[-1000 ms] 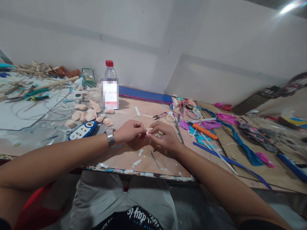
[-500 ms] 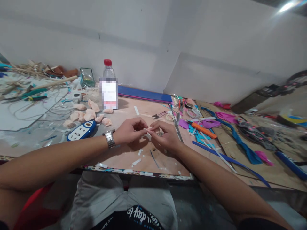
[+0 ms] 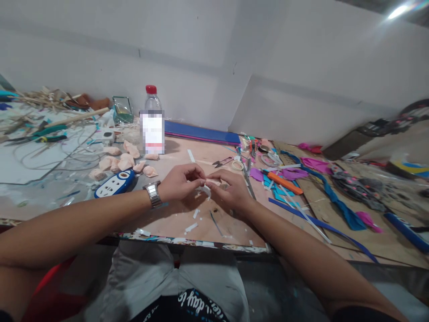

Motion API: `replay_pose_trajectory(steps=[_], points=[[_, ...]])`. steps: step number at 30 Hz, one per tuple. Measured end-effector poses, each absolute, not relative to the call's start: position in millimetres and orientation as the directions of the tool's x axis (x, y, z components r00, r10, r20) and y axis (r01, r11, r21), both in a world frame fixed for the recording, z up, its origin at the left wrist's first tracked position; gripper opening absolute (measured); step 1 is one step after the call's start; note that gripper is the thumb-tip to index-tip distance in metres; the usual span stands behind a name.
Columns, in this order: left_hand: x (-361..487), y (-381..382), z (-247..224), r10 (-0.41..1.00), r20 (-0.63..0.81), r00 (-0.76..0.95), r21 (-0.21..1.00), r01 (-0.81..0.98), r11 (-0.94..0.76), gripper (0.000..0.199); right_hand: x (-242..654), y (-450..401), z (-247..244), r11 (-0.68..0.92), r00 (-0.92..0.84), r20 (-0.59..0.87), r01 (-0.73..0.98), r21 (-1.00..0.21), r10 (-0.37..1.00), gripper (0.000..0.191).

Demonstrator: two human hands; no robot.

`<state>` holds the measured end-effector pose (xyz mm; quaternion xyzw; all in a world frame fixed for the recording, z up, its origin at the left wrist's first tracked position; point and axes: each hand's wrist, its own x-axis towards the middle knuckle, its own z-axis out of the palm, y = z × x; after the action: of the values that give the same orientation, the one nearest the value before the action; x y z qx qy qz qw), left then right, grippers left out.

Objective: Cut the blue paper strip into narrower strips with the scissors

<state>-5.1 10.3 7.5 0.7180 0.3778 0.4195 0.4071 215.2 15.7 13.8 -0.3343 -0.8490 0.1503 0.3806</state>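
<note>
My left hand [image 3: 182, 183] and my right hand [image 3: 228, 190] meet tip to tip just above the table. Both are closed, thumb pressed toward forefinger. Between and just below the fingertips shows a small white, thin piece [image 3: 203, 190], like a bit of paper or tape; the fingers cover part of it, so its exact kind is unclear. Beyond the hands lie thread snips [image 3: 221, 162] and a roll of tape [image 3: 237, 166]. Left of my left hand, several peach-coloured crumpled pieces [image 3: 126, 162] sit in a group.
A blue and white power strip [image 3: 114, 184] lies near my left wrist. Behind it stands a red-capped bottle [image 3: 153, 129]. To the right are an orange cutter knife [image 3: 284, 182], a blue strip [image 3: 321, 223] and purple scraps [image 3: 295, 173]. Pliers [image 3: 50, 129] lie far left.
My fingertips have shifted slightly, and more of the white piece shows under them, lying a little further left. Both hands stay in nearly the same place.
</note>
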Motion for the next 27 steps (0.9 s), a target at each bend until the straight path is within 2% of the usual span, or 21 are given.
replay_pose_trajectory(steps=[5,15,22,27], points=[[-4.3,11.0,5.1,0.887,0.281,0.365,0.898,0.225,-0.378,0.021,214.5,14.0,13.2,0.73,-0.464,0.564,0.44,-0.523,0.683,0.015],[-6.9,10.7,6.2,0.888,0.25,0.387,0.886,0.277,-0.371,0.023,213.8,14.3,15.0,0.661,-0.454,0.484,0.45,-0.601,0.748,0.016],[-5.4,9.2,7.7,0.886,0.196,0.42,0.915,0.247,-0.319,0.024,212.8,13.0,14.9,0.704,-0.455,0.541,0.384,-0.598,0.708,0.016],[-3.9,8.1,6.7,0.832,0.113,0.543,0.954,0.175,-0.243,0.04,215.3,14.1,16.2,0.733,-0.509,0.537,0.357,-0.579,0.673,0.014]])
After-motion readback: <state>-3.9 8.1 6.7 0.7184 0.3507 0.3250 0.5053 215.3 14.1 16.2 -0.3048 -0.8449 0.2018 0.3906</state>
